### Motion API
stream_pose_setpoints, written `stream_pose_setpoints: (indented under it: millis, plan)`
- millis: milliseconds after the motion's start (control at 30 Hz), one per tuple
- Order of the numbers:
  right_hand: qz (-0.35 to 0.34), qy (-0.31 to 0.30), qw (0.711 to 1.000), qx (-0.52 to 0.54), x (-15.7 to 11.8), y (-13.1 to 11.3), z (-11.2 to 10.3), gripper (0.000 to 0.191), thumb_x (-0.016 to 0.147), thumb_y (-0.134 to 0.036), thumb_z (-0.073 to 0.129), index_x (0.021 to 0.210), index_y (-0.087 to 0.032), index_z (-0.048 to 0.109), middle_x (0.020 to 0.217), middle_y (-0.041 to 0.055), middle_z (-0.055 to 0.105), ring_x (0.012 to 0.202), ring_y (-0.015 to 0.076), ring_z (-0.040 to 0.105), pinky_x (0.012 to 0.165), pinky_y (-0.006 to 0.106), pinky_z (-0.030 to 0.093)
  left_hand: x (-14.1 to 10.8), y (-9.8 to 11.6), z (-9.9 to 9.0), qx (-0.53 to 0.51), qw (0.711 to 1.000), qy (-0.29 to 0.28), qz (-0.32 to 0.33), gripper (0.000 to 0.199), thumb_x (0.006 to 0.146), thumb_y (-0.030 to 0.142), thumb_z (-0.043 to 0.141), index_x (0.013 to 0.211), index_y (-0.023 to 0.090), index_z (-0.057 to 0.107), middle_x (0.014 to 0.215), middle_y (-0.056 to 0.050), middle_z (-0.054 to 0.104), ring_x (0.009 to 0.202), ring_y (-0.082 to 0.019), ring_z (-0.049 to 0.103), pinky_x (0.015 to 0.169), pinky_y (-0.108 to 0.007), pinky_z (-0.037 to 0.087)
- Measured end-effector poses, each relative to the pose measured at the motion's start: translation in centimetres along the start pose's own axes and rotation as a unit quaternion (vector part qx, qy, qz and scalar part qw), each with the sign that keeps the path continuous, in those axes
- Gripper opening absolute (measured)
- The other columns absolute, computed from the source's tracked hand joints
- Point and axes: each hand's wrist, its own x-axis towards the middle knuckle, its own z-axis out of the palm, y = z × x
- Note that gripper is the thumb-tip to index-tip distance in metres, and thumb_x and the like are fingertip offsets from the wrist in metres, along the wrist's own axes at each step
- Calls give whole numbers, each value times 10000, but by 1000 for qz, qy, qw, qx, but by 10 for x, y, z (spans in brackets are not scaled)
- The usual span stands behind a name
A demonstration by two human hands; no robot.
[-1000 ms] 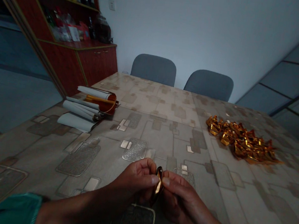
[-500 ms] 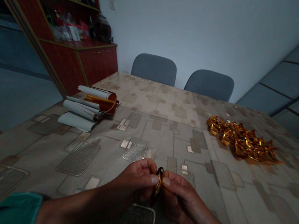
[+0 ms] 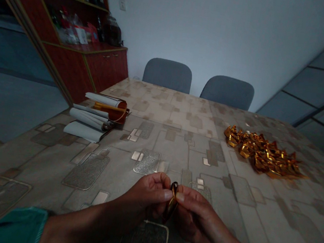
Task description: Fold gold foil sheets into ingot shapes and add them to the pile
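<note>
Left hand (image 3: 153,195) and right hand (image 3: 195,208) close together, fingers pinching gold foil piece (image 3: 172,201) between them, near table (image 3: 121,164) edge. Gold foil pile (image 3: 264,154) off right; folded sheets (image 3: 91,122) off left.

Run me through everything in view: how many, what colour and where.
Foil piece: one, gold, between both hands
Folded foil pieces: many, uncountable, gold, table's right side
Curled sheets: several, pale backs, some orange-gold, table's left side
Table: one, beige-grey patterned top, centre
Chairs: two, grey, beyond table
Cabinet: one, red-brown, far left, mixed items on shelves
Jar: one, dark, on cabinet
Socket: one, pale, wall
Sleeve: one, green, lower left
Left hand, right hand: pinching foil piece
</note>
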Motion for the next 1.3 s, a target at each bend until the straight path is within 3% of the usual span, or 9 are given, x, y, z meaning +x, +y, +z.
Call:
stream_pose_setpoints:
  millis: [233, 433, 667, 833, 1033, 1300]
  plan:
    - [-4, -9, 1000, 13, 0, 0, 0, 330, 822, -400, 790, 709, -162, 592, 489, -81, 451, 403, 52, 328, 400, 177, 270, 0, 0, 4, 8, 1000, 7, 20, 326, 801, 393, 796, 831, 186, 546, 561, 74, 537, 414, -46, 388, 456, -187, 313]
    - [-7, -4, 1000, -3, -1, 1, 0, 316, 830, -408, 781, 749, -149, 619, 511, -64, 482, 413, 57, 368, 409, 177, 284, 2, -4, -2, -2, 1000, -3, 10, 411, 736, 389, 863, 867, 192, 526, 644, 44, 601, 434, -55, 468, 430, -176, 334]
    - [6, -5, 1000, 18, -2, 0, 1, 331, 809, -397, 802, 715, -162, 589, 489, -81, 448, 400, 46, 322, 396, 167, 256, 3, -4, -1, 10, 1000, -9, 20, 421, 749, 408, 850, 849, 202, 498, 601, 60, 592, 364, -34, 390, 363, -160, 286]
    - [-3, -5, 1000, 21, 0, 0, 0, 326, 822, -387, 793, 705, -166, 584, 472, -81, 449, 388, 49, 317, 391, 173, 258, 1, 0, 1, 0, 1000, 11, 2, 417, 737, 387, 864, 876, 186, 526, 682, 26, 620, 447, -45, 458, 428, -164, 298]
    - [-10, -11, 1000, -2, 1, 2, -2, 292, 850, -409, 761, 771, -155, 640, 494, -72, 463, 402, 60, 345, 403, 187, 273, -1, 2, 0, -20, 1000, 6, 2, 351, 773, 370, 837, 902, 187, 568, 549, 79, 515, 462, -68, 438, 512, -202, 368]
    - [-7, -1, 1000, 15, -1, -1, 0, 338, 805, -396, 802, 687, -171, 579, 459, -81, 444, 386, 48, 309, 393, 176, 256, -1, 1, 3, -22, 1000, 14, 8, 360, 767, 375, 829, 830, 191, 525, 636, 53, 552, 491, -62, 409, 507, -204, 288]
